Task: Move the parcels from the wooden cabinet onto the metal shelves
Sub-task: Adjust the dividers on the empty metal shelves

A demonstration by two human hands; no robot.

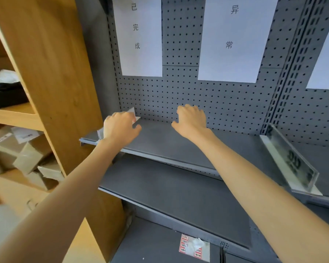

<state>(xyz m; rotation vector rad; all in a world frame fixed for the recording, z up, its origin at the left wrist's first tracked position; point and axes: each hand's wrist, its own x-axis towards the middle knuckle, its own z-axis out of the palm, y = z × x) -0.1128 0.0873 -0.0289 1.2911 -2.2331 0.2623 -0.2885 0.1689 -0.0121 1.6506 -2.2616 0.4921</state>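
Several brown cardboard parcels point(21, 149) with white labels lie piled on a lower shelf of the wooden cabinet point(51, 73) at the left. A black parcel point(6, 95) and a white bag point(3, 76) sit one shelf higher. My left hand point(120, 128) reaches to the left end of the upper grey metal shelf point(179, 145), its fingers curled over a clear plastic divider point(131, 112) standing there. My right hand point(192, 118) hovers over the same shelf near the pegboard back, fingers bent downward, holding nothing. No parcel lies on the metal shelves.
A second metal shelf point(169, 190) lies below the first. A clear plastic divider point(291, 164) stands at the shelf's right end. White paper signs point(141, 35) hang on the pegboard point(179, 95). Red stickers point(194, 247) are on the bottom shelf.
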